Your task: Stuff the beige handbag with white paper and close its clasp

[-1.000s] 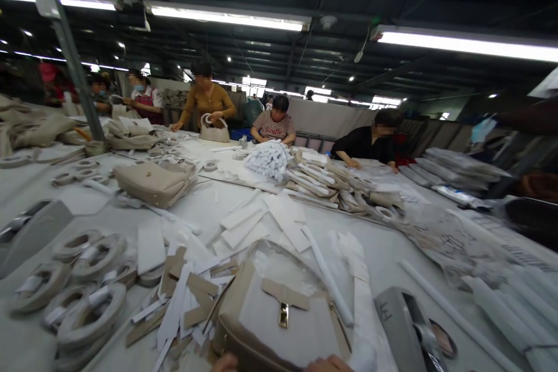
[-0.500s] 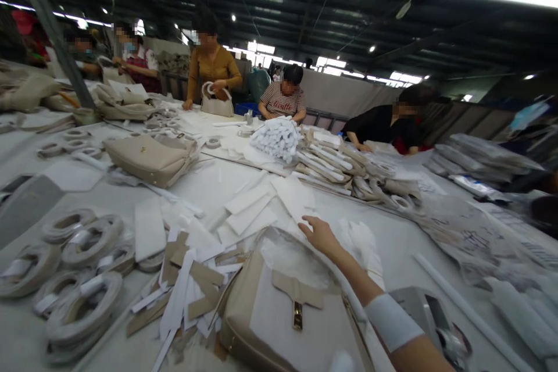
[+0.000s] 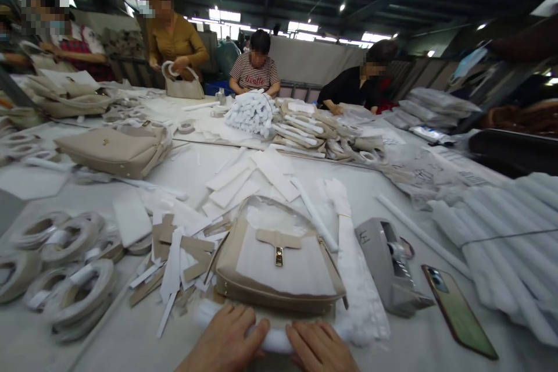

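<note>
At the near edge of the table, my left hand (image 3: 229, 334) and my right hand (image 3: 320, 344) are side by side, fingers curled over a soft white foam roll (image 3: 275, 339) that lies crosswise. Both hands are closed on it, and parts of the roll are hidden beneath them. Just beyond it rests a beige handbag (image 3: 226, 267) with a gold clasp; white sheeting covers its front and clear plastic its top. To the right of the bag lies a tied bundle of white plastic bags (image 3: 351, 256).
A grey tape dispenser (image 3: 379, 267) and a phone (image 3: 462, 311) lie to the right, near bundled foam rods (image 3: 514, 244). Card scraps (image 3: 174, 267) and wrapped strap coils (image 3: 82, 296) spread left. Another bag (image 3: 117, 148) lies farther back. Several co-workers stand or sit across the table.
My right hand, earlier reaching over the bag's right side, is now at the near edge. My left hand has come into view, and both grip the foam roll. The view has turned right.
</note>
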`<act>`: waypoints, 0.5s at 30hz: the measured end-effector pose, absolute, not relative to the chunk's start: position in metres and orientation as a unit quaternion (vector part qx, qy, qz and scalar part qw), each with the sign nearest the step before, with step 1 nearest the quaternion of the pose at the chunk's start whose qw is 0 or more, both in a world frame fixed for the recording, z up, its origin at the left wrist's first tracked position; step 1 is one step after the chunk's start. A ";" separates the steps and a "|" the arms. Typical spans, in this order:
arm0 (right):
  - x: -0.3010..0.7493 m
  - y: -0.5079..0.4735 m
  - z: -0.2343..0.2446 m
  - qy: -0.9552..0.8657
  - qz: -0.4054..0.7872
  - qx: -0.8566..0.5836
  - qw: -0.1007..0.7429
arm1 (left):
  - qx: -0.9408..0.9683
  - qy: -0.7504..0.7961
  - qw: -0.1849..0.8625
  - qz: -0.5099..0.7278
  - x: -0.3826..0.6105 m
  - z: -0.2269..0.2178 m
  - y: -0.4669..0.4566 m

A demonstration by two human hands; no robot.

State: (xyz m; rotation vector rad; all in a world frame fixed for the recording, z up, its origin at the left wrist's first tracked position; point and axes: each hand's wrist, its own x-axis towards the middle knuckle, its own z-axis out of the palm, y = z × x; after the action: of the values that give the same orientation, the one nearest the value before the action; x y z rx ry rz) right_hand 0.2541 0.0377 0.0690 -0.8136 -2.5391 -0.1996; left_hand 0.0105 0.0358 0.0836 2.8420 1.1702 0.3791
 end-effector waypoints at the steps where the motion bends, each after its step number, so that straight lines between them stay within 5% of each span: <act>1: 0.255 0.033 0.059 -0.916 -0.081 -0.309 0.242 | 0.921 0.370 0.024 0.124 0.012 0.090 0.034; 6: 0.264 0.023 0.046 -0.890 -0.104 -0.341 0.284 | 0.900 0.413 0.020 0.137 0.007 0.117 0.055; 15: 0.254 0.036 0.045 -0.892 -0.127 -0.349 0.258 | 0.931 0.319 0.134 -0.114 0.008 0.129 0.155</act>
State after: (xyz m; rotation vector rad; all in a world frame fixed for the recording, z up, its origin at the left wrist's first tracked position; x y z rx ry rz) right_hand 0.2542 0.0363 0.0454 -0.9469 -2.4184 -0.3457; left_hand 0.0080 0.1546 0.1289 2.6993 0.9238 -0.3293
